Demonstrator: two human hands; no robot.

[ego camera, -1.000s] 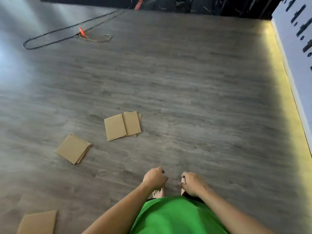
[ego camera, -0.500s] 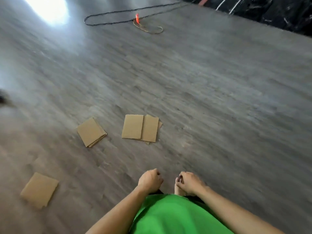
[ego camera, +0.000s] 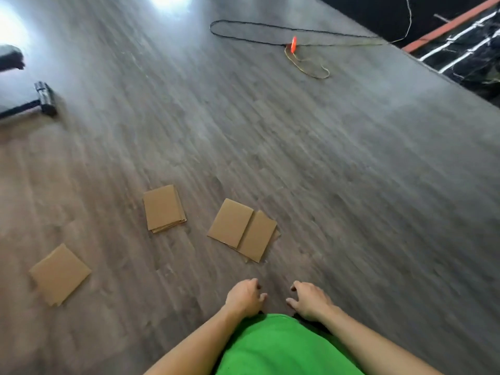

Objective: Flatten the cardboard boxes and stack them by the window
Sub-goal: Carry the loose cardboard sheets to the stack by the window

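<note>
Grey wood-plank floor (ego camera: 324, 171), glare patches at the far left. Black cable loop (ego camera: 243, 36) lying far off. Dark marbled wall (ego camera: 465, 50) at upper right.

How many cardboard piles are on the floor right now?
3. One pile at far left, one pile in the middle, one spread pile nearest the hands. Sheets per pile can't be counted; more may lie outside the frame.

Head-worn view, down onto floor (ego camera: 324, 171)

1. Three flat cardboard piles lie on the wood floor (ego camera: 338, 171).
2. The middle pile (ego camera: 164, 208) is the landmark.
3. The spread pile (ego camera: 242, 230) lies to its right.
4. The single piece (ego camera: 59, 273) lies to its lower left.
5. The left hand (ego camera: 243, 297) and right hand (ego camera: 311, 300) hang loosely curled below it, holding nothing.
6. A black cord (ego camera: 270, 31) loops far above it.
</note>
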